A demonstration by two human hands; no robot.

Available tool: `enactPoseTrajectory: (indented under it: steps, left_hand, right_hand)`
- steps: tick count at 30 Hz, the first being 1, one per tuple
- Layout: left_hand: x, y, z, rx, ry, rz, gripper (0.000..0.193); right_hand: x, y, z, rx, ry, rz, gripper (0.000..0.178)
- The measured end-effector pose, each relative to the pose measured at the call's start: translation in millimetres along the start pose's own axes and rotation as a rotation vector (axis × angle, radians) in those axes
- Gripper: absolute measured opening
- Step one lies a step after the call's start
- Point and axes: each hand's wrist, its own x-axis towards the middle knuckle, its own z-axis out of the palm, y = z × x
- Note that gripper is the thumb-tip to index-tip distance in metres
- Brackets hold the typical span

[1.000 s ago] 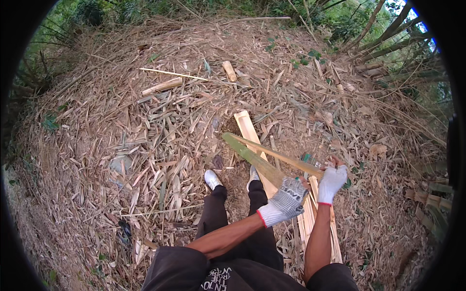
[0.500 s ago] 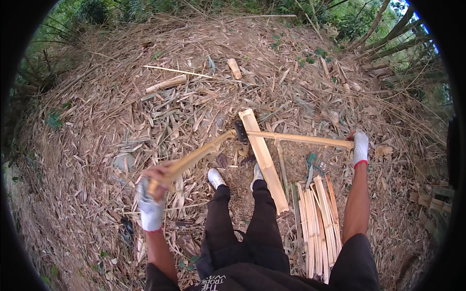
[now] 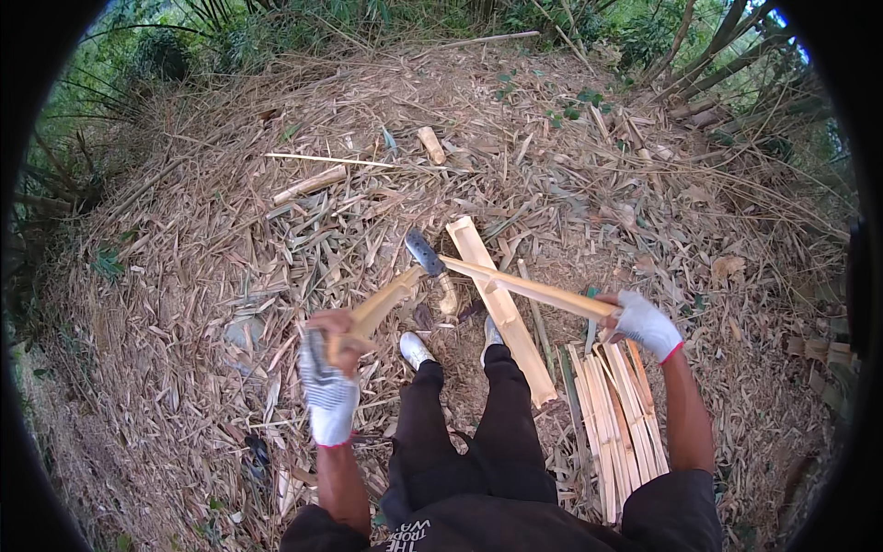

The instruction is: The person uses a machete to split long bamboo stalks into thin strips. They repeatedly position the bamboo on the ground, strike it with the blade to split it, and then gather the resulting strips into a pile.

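Observation:
In my left hand (image 3: 331,377), fingers closed in a white glove, is one bamboo strip (image 3: 384,304). My right hand (image 3: 647,325), gloved too, grips the outer end of another bamboo strip (image 3: 529,287). The inner ends of both strips come close together beside a broad dark knife blade (image 3: 423,250). Its pale curved handle (image 3: 448,296) points toward my feet; whether the knife rests on anything is unclear. A wide split bamboo length (image 3: 515,331) lies slanting on the ground, and the right strip crosses above it.
Several split bamboo strips (image 3: 618,432) lie in a bundle by my right leg. My shoes (image 3: 416,350) stand among dry leaves and shavings. Farther off are a short bamboo piece (image 3: 430,145), a longer one (image 3: 311,184) and a thin stick (image 3: 329,160). Bushes rise at the back.
Both hands have come inward, the left one rightward and lower, the right one leftward and lower, each with its bamboo strip. More of the knife now shows between the strips.

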Motion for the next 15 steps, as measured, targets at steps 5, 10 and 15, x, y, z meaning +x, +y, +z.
enactPoseTrajectory:
  steps: [5,10,15]
  left_hand:
    - [-18.8,77.3,63.9,0.182,-0.430,0.350,0.034]
    - [-16.0,160.6,63.1,-0.150,-0.175,0.367,0.024]
    - [-57.8,164.2,101.1,-0.203,-0.245,0.383,0.026]
  right_hand:
    - [-43.0,13.1,90.5,0.413,-0.132,0.200,0.055]
    - [-74.0,66.6,128.8,1.261,-0.088,0.304,0.034]
    - [-176.6,131.2,61.0,1.399,0.214,0.265,0.031]
